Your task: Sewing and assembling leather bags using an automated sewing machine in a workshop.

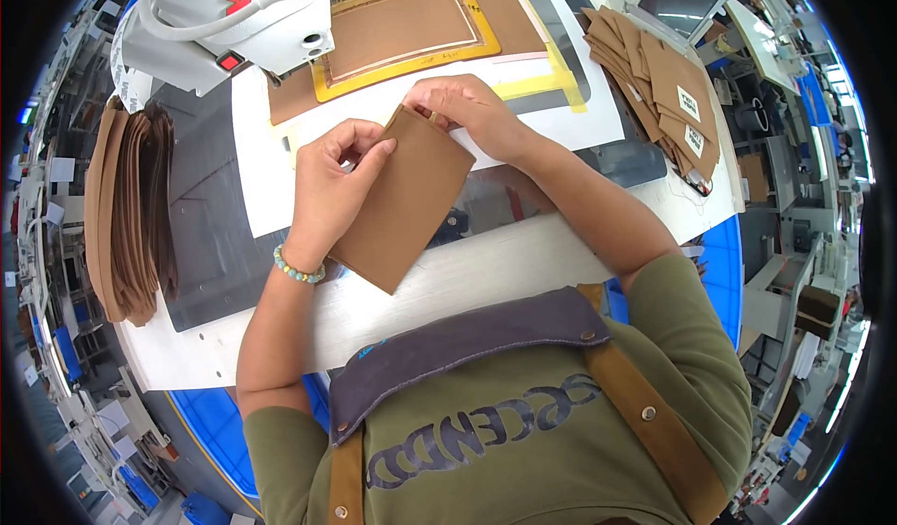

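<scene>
A rectangular brown fabric piece [406,198] hangs tilted in front of me over the table's near edge, its edges looking folded or layered. My left hand [334,179], with a beaded bracelet at the wrist, is closed on its upper left edge between thumb and fingers. At the top edge my right hand [472,114] is closed, fingertips pinching the fabric near the corner. What lies under those fingertips is partly hidden. Just beyond the hands, a yellow frame template [406,69] surrounds a brown panel [402,25] on the machine bed.
A white sewing machine head [224,30] reaches in from the upper left. Brown fabric pieces are stacked [126,212] at the left. More brown pieces with white labels [668,95] lie at the right, near a screen [677,0]. Blue bins [220,432] sit below the table edge.
</scene>
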The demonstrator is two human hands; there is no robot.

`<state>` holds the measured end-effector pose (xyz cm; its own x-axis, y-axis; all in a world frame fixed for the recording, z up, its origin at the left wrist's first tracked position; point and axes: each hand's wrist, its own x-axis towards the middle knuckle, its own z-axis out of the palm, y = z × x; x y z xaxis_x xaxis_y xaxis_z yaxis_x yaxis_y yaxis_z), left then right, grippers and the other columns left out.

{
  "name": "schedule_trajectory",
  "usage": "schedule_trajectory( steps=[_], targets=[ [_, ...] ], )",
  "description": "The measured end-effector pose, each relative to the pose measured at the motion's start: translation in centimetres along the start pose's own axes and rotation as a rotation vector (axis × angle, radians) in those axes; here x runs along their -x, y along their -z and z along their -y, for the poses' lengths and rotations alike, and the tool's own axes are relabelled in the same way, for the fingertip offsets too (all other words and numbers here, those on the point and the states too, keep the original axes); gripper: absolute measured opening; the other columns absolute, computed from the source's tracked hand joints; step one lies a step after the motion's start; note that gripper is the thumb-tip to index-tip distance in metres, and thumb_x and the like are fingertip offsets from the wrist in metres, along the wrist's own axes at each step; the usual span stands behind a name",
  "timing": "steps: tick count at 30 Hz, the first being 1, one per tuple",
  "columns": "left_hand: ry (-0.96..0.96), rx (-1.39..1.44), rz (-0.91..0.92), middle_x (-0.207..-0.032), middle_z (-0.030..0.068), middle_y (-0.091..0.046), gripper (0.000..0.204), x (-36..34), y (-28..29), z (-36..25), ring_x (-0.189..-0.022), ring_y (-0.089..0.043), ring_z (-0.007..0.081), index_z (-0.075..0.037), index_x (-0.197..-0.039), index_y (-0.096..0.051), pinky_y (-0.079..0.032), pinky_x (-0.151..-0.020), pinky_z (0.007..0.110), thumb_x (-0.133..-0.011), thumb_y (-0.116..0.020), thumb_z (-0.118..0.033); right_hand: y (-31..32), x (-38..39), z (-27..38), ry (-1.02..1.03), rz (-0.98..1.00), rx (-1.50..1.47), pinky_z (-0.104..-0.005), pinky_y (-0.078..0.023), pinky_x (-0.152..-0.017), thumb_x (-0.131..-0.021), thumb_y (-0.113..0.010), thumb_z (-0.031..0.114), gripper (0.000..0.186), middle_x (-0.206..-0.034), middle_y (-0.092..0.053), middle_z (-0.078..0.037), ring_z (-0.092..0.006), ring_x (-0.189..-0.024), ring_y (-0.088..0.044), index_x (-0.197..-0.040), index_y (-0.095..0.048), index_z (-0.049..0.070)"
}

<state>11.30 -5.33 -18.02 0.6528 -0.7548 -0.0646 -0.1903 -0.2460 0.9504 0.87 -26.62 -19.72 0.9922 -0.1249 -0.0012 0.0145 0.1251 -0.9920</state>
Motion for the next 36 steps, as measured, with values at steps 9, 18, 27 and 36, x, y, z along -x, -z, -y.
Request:
schedule_trajectory(
  steps=[9, 18, 27, 36],
  targets=[
    [-0.09, -0.171, 0.093, -0.089, -0.0031, -0.072, 0.014, 0.3, 0.6, -0.2, -0.079, -0.061, 0.0027, 0.002, -0.109, -0.077, -0.051, -0.074, 0.021, -0.1, -0.073, -0.008, 0.1, -0.5, 0.1, 0.011, 0.08, 0.208, -0.0229, -0.049, -0.068, -0.107, -0.072, 0.025, 0.026, -0.083, -0.07, 0.002, -0.0051, -0.073, -0.06, -0.096, -0.077, 0.002],
    [0.094, 0.224, 0.109, -0.088, -0.0013, -0.075, 0.019, -0.1, 0.7, -0.2, -0.077, -0.065, 0.0031, 0.0, -0.107, -0.079, -0.052, -0.07, 0.021, -0.105, -0.073, -0.018, 0.1, -0.5, -0.4, 0.033, 0.073, 0.236, -0.0233, -0.05, -0.067, -0.106, -0.074, 0.023, 0.023, -0.087, -0.073, 0.0, -0.0058, -0.075, -0.062, -0.102, -0.081, 0.001],
    [0.108, 0.242, 0.109, -0.094, -0.0026, -0.076, 0.018, -0.8, 0.3, 1.6, -0.082, -0.066, 0.0017, -0.002, -0.109, -0.079, -0.052, -0.076, 0.019, -0.106, -0.073, -0.019, 0.0, -0.4, -0.4, 0.091, 0.057, 0.33, -0.0254, -0.052, -0.07, -0.106, -0.073, 0.019, 0.021, -0.093, -0.074, -0.002, -0.0079, -0.077, -0.064, -0.103, -0.081, 0.0],
    [0.059, 0.361, 0.049, -0.095, 0.0002, -0.077, 0.01, -0.1, 1.7, -1.1, -0.083, -0.068, 0.004, -0.001, -0.109, -0.077, -0.054, -0.077, 0.021, -0.102, -0.076, -0.008, 0.1, -0.2, 1.2, -0.104, 0.078, 0.002, -0.0257, -0.055, -0.076, -0.111, -0.061, 0.022, 0.029, -0.105, -0.074, -0.003, -0.0077, -0.088, -0.067, -0.127, -0.075, 0.002]
  ],
)
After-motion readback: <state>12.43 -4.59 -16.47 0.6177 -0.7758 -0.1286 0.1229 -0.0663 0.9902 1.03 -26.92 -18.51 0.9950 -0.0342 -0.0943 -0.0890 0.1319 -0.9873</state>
